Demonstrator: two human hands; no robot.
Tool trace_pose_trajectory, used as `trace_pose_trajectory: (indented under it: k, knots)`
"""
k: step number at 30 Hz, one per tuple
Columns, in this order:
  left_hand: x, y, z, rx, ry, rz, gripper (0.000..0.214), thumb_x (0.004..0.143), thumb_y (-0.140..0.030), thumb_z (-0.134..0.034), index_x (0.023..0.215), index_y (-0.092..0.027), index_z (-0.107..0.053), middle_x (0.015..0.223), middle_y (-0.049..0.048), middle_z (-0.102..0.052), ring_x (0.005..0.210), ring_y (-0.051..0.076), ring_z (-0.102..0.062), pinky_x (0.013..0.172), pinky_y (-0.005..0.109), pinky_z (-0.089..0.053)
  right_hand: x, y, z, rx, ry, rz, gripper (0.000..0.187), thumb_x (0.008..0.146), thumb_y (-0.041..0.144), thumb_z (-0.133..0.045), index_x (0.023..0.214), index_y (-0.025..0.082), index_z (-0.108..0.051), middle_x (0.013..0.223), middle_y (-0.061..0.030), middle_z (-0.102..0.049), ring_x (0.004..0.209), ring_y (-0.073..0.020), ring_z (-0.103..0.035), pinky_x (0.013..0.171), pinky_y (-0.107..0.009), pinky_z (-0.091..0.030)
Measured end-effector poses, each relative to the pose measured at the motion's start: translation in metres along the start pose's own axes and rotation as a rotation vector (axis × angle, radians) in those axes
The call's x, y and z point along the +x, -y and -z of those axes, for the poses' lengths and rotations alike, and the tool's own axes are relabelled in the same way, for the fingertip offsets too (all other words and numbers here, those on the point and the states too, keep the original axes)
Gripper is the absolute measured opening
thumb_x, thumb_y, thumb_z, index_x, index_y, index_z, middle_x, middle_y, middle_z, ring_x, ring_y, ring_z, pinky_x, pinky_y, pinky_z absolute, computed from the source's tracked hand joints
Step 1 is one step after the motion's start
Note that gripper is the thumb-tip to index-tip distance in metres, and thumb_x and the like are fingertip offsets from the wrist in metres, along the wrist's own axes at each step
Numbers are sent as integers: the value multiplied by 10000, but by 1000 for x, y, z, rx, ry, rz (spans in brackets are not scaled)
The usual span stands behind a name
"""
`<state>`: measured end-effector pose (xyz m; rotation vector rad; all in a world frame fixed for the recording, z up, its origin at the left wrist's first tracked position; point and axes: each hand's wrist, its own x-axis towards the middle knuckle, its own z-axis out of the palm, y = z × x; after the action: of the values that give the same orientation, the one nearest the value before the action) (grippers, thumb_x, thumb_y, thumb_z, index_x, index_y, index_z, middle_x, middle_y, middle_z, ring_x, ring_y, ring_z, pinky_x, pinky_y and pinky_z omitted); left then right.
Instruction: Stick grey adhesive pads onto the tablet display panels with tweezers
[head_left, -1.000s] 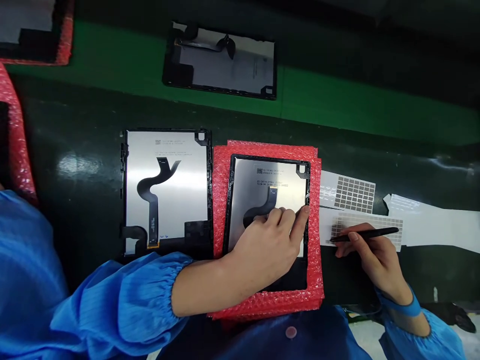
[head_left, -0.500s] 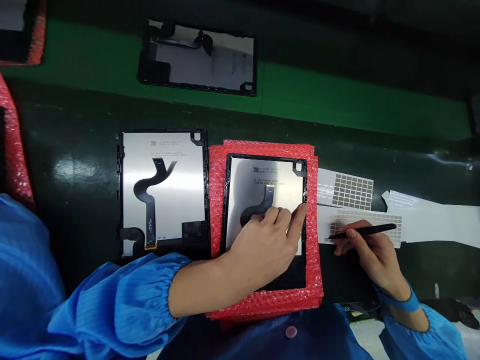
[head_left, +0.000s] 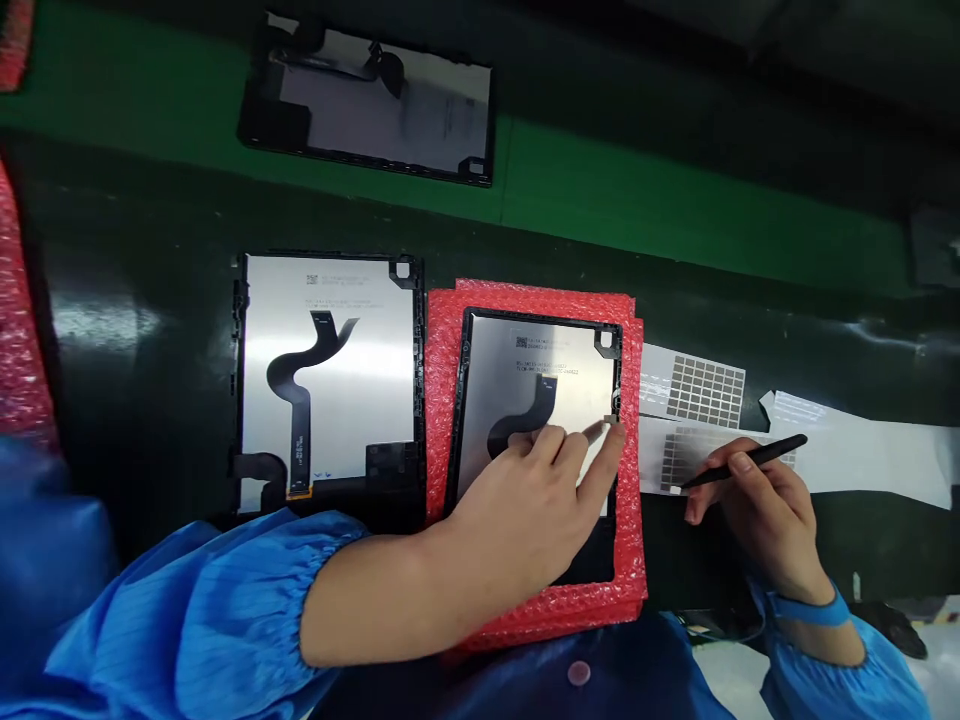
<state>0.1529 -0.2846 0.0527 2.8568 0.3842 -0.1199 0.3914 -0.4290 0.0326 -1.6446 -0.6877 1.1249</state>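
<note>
My left hand (head_left: 532, 490) lies over a display panel (head_left: 491, 365), its index finger stretched to the panel's right edge. A small grey sticker (head_left: 611, 420) sits at that fingertip; the other fingers are bent and rest over the panel's dark ribbon cable (head_left: 546, 395). Slim black tweezers (head_left: 765, 455) are gripped in my right hand (head_left: 772, 510). Their tip touches the lower left of a sticker sheet (head_left: 652, 470) with rows of small grey squares, beside a tiny white square (head_left: 676, 490). My right hand covers part of that sheet.
Red bubble wrap (head_left: 442, 400) lies under the panel. A second display panel (head_left: 367, 370) with a curved cable is to its left, a third panel (head_left: 367, 120) at the back. Another sticker sheet (head_left: 705, 390) and white backing paper (head_left: 855, 440) lie right. More red wrap (head_left: 22, 330) is far left.
The tweezers' tip has shifted slightly right on the sheet, where a white square now shows. My left index fingertip has slid a little down the panel edge, and a grey sticker shows there.
</note>
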Motion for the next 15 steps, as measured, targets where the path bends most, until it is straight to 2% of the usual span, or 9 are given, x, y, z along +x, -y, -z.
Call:
trace_pose_trajectory:
  k: [3,6,8,11,13,15]
  knots:
    - [-14,1,5,43,-68,-38,596,978,-236,-592,1532,-25,-534,1059,164,-746,883,274,-694,791,386,-583,8,19,-20,13,-13,62,272,1063,435,-610,932,216,-704,654,-44,-757,477,-231,-722,466,-344,-620]
    - [-27,-2,5,78,-41,28,733,1000,-503,-623,1549,-29,-518,933,160,-770,791,273,-702,808,401,-550,24,39,-56,25,41,153,230,1059,422,-627,952,235,-709,656,-35,-756,490,-231,-728,470,-345,-626]
    - [-30,-6,2,102,5,90,917,960,-690,-600,1584,-31,-472,886,161,-782,777,291,-717,941,470,-524,38,50,-86,1,81,180,232,1043,461,-653,947,255,-701,676,-39,-768,519,-249,-748,487,-366,-643]
    - [-29,-7,-2,118,23,112,964,886,-758,-650,1553,-71,-531,791,126,-786,756,301,-720,1109,545,-425,54,57,-131,-55,103,159,264,1005,522,-698,950,263,-703,723,-53,-790,569,-261,-776,510,-361,-665]
    - [-36,9,3,103,11,135,846,893,-745,-629,1487,-142,-618,799,109,-790,827,308,-722,1074,551,-441,61,54,-153,-89,130,129,291,993,538,-711,957,250,-706,740,-59,-797,579,-247,-782,523,-336,-673]
    - [-56,49,15,80,-6,215,767,924,-745,-525,1431,-186,-668,873,103,-798,994,309,-709,974,515,-486,65,48,-166,-127,163,96,315,998,546,-702,962,234,-704,751,-65,-801,608,-240,-792,559,-325,-685]
